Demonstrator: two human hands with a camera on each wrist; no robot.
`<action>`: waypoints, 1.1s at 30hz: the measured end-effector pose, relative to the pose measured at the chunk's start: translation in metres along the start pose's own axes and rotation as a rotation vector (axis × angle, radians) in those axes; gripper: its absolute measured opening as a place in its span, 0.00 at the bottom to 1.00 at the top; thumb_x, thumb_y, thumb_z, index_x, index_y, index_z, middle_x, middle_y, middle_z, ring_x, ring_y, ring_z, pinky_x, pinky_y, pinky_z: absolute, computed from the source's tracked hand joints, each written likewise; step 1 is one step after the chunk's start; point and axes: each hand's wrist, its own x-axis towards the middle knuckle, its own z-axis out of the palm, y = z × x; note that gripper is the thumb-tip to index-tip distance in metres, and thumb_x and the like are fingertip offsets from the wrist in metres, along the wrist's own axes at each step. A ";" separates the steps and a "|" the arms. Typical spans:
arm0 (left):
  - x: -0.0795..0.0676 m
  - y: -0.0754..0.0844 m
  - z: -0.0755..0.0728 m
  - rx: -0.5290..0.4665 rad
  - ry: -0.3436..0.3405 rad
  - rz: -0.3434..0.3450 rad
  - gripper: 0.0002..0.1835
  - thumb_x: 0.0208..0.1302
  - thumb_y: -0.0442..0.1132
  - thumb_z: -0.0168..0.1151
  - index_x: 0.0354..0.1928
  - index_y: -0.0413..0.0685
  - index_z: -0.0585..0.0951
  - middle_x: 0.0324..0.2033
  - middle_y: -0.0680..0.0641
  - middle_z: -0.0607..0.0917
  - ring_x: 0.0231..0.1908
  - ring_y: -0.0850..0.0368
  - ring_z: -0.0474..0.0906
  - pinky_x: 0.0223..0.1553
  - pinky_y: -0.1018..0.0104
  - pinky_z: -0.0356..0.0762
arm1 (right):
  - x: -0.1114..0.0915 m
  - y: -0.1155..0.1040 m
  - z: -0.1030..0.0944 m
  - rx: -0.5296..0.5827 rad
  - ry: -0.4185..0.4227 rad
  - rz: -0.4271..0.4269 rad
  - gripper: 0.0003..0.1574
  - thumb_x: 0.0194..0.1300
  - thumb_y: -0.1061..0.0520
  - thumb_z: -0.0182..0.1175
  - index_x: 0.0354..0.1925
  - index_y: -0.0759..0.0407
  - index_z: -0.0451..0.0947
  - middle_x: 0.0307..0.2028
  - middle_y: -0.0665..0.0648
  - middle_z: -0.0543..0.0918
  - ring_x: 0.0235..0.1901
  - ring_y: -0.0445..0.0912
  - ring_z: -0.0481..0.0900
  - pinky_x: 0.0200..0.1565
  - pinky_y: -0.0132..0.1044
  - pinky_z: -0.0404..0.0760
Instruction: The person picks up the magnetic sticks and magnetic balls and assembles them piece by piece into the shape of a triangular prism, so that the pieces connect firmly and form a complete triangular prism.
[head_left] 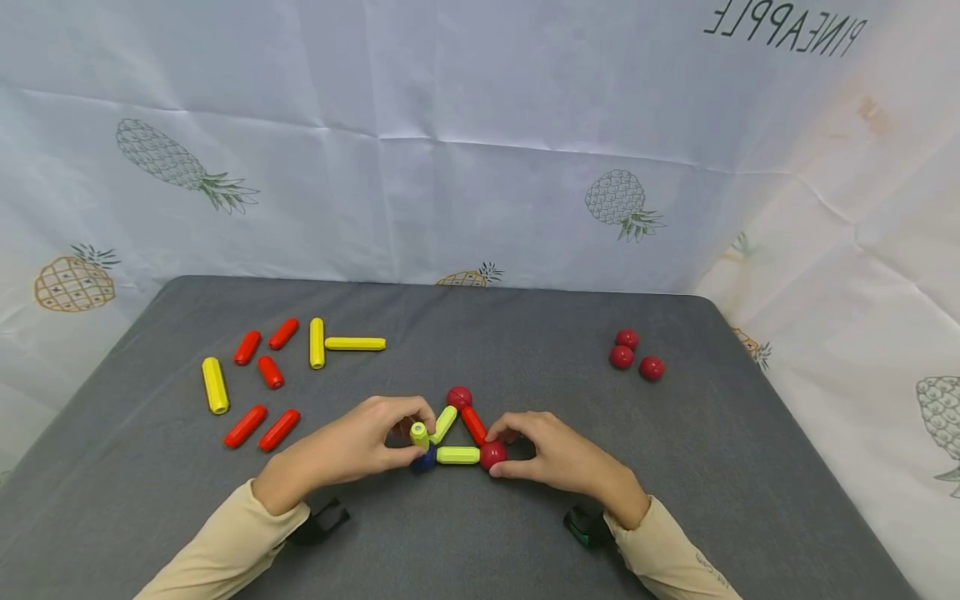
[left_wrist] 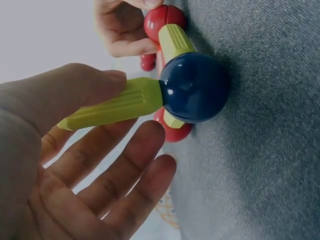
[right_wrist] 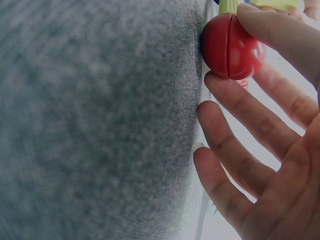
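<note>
A flat triangle of rods and balls lies on the grey table. Its corners are a blue ball [left_wrist: 197, 87] at left, a red ball [head_left: 492, 455] at right and another red ball [head_left: 459, 397] at the far side. Two yellow-green rods, one along the near side [head_left: 457, 455] and one at the left [head_left: 444, 424], and a red rod [head_left: 473, 425] join them. My left hand [head_left: 356, 450] pinches a yellow-green rod [left_wrist: 142, 97] that stands up from the blue ball, touching it. With thumb and fingers, my right hand [head_left: 555, 460] holds the right red ball.
Several loose red rods [head_left: 245, 426] and three yellow rods [head_left: 214, 385] lie on the left of the grey table [head_left: 465, 542]. Three red balls [head_left: 652, 368] sit at the back right. A pineapple-print cloth [head_left: 450, 200] hangs behind the table.
</note>
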 end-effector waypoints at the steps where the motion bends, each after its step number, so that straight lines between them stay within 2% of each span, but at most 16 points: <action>1: -0.001 -0.001 0.000 0.002 -0.001 -0.003 0.11 0.61 0.32 0.68 0.43 0.49 0.79 0.35 0.59 0.82 0.33 0.67 0.77 0.38 0.68 0.80 | 0.000 0.000 0.000 0.000 0.001 0.000 0.19 0.61 0.43 0.69 0.48 0.46 0.80 0.41 0.42 0.84 0.44 0.38 0.80 0.50 0.38 0.78; 7: -0.009 -0.005 -0.006 0.032 0.008 -0.014 0.14 0.60 0.34 0.70 0.47 0.52 0.81 0.40 0.59 0.84 0.37 0.64 0.80 0.42 0.67 0.80 | 0.000 0.000 0.000 -0.001 0.002 0.001 0.18 0.61 0.42 0.69 0.48 0.45 0.80 0.41 0.42 0.84 0.44 0.37 0.80 0.50 0.37 0.79; 12: -0.016 -0.008 -0.012 0.059 0.037 -0.029 0.15 0.59 0.35 0.71 0.48 0.55 0.81 0.41 0.60 0.84 0.39 0.64 0.79 0.42 0.67 0.79 | 0.000 -0.001 0.000 -0.007 0.006 0.009 0.18 0.61 0.43 0.69 0.48 0.44 0.80 0.41 0.40 0.83 0.44 0.36 0.80 0.50 0.37 0.78; 18: -0.026 -0.014 -0.018 0.070 0.083 -0.040 0.15 0.59 0.34 0.71 0.48 0.50 0.82 0.43 0.53 0.86 0.38 0.60 0.81 0.41 0.65 0.81 | 0.000 0.000 0.000 -0.001 0.000 0.008 0.19 0.61 0.42 0.69 0.48 0.45 0.80 0.42 0.41 0.83 0.45 0.37 0.80 0.52 0.39 0.77; 28: -0.050 -0.027 -0.029 0.152 0.207 -0.094 0.14 0.57 0.32 0.72 0.44 0.51 0.83 0.39 0.56 0.86 0.35 0.71 0.76 0.39 0.69 0.79 | 0.001 0.000 0.000 -0.002 -0.006 0.003 0.18 0.62 0.42 0.69 0.48 0.44 0.80 0.42 0.41 0.83 0.45 0.38 0.80 0.52 0.39 0.77; 33: -0.059 -0.031 -0.032 0.180 0.236 -0.114 0.14 0.56 0.31 0.72 0.43 0.51 0.83 0.38 0.57 0.86 0.35 0.74 0.75 0.38 0.69 0.79 | -0.001 0.000 -0.001 0.004 -0.009 0.009 0.18 0.62 0.43 0.69 0.48 0.45 0.80 0.42 0.42 0.83 0.45 0.38 0.80 0.52 0.39 0.78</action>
